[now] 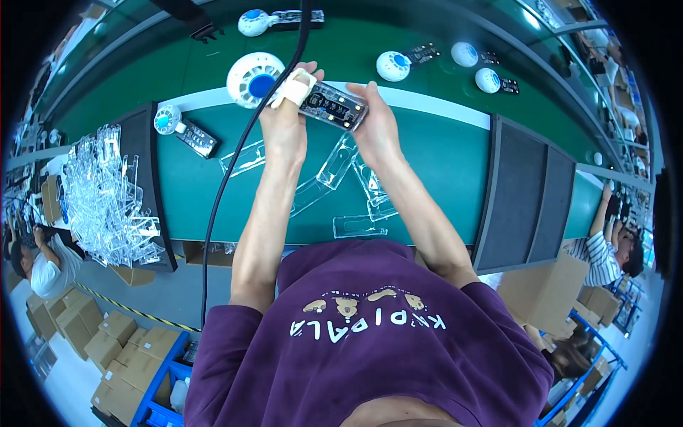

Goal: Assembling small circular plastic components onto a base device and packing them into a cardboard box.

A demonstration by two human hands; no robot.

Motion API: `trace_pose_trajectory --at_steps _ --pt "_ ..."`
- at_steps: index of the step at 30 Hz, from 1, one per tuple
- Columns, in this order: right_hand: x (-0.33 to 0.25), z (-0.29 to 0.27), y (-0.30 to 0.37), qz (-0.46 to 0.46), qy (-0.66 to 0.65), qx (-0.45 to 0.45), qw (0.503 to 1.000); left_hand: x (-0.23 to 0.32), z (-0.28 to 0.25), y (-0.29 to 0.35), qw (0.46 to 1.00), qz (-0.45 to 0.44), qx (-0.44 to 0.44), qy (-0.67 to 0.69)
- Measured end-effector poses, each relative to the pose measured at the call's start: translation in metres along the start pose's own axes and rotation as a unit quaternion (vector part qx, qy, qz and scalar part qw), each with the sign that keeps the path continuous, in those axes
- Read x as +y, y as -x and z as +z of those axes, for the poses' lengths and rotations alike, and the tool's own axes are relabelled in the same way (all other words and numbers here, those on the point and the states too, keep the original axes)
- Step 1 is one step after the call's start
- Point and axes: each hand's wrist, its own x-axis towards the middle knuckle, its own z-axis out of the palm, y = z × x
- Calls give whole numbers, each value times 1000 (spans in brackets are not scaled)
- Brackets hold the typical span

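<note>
Both hands, left (284, 117) and right (376, 127), reach forward, clamped on a handheld fan (299, 91).

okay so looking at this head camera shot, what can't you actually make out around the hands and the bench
- Head view: handle end of the fan unit is covered by left hand and right hand.
- Pile of clear plastic covers: too jumbled and glary to count.
- Clear covers on the green bench: partly hidden behind both forearms.
- Black cable: top end cut off by the frame edge.

A small fan (295, 89), white round head and clear handle showing a dark circuit board, lies level above the bench (441, 153).
</note>
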Motion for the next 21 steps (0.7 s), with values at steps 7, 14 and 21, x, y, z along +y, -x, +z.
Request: trace_pose_trajectory --at_steps 7,14,21 --pt "3 20 -15 33 -148 117 982 8 18 27 969 150 -88 -177" --pt "7 7 -70 10 147 11 989 -4 3 -39 986 110 7 -122" --pt "18 -27 -8 -394 594 -432 553 -28 -172 -231 964 -18 62 -257"
